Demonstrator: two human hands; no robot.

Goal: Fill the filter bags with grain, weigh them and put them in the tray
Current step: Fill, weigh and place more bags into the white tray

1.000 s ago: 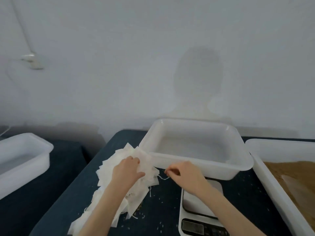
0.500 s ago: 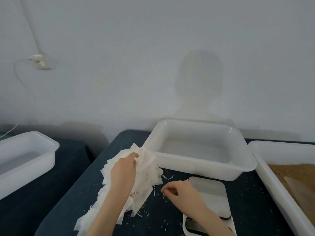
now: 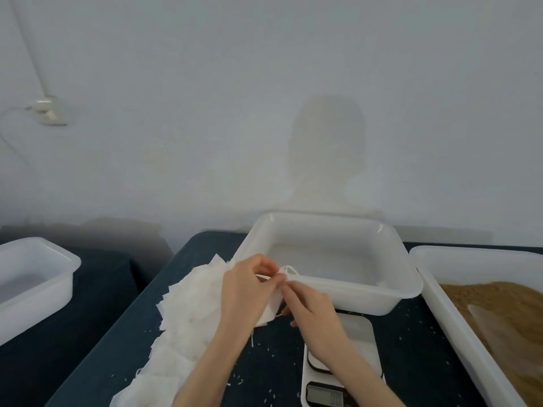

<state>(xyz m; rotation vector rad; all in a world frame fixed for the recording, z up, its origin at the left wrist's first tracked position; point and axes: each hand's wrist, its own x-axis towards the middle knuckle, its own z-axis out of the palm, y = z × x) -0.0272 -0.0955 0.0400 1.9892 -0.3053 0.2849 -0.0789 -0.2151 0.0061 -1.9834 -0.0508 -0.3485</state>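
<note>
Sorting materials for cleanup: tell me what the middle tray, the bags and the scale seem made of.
Middle tray: seemingly white plastic, glossy, highlights on its rim. Filter bags: thin white matte sheets, paper or nonwoven, with strings. Scale: white housing, probably plastic; smooth platform, material unclear.

The scale (image 3: 342, 365) is half covered by the right hand (image 3: 311, 312) and forearm, and its display, nearest the bottom edge, is too blurred to read. The left hand (image 3: 246, 289) hides part of the filter bag pile (image 3: 191, 306) left of the scale. Right of the scale, the grain tray (image 3: 440, 292) is cut off by the frame (right side and bottom corner both). The small fold pinched between both hands can't be made out.
</note>
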